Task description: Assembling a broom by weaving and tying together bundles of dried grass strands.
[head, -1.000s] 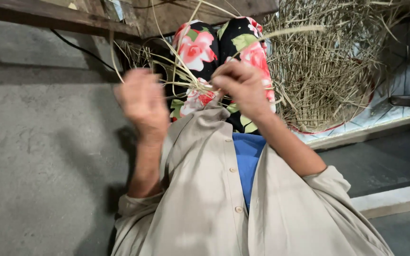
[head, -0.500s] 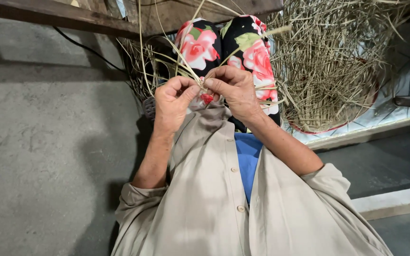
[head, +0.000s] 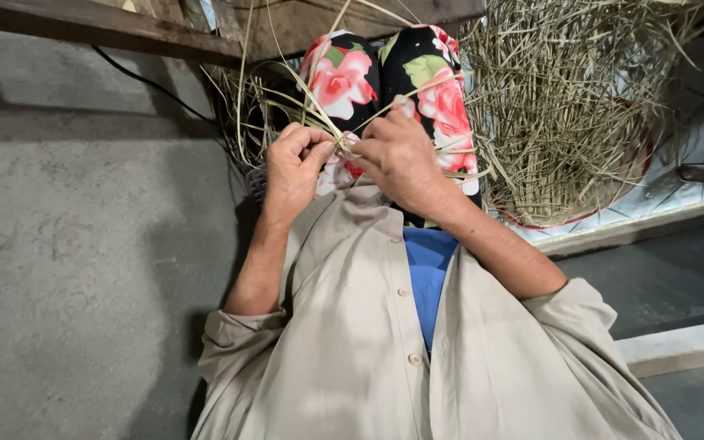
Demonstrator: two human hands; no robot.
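Observation:
My left hand (head: pixel 293 167) and my right hand (head: pixel 398 157) meet in front of my lap, both pinching thin pale straw strands (head: pixel 344 147) at the same spot. Long loose ends of the strands fan upward and sideways from my fingers. Under my hands are my knees in black cloth with pink flowers (head: pixel 385 81). I wear a beige buttoned shirt (head: pixel 352 342) over a blue top.
A big heap of dry straw (head: pixel 580 114) lies on a sheet at my right. A dark wooden beam (head: pixel 99 28) crosses the top left, with a black cable beneath it. Grey concrete floor (head: pixel 67 269) spreads to the left; a concrete step is at the right.
My left hand came in from the left, where it was raised and apart, and joined my right hand on the straw strands. Both hands now hold them close together.

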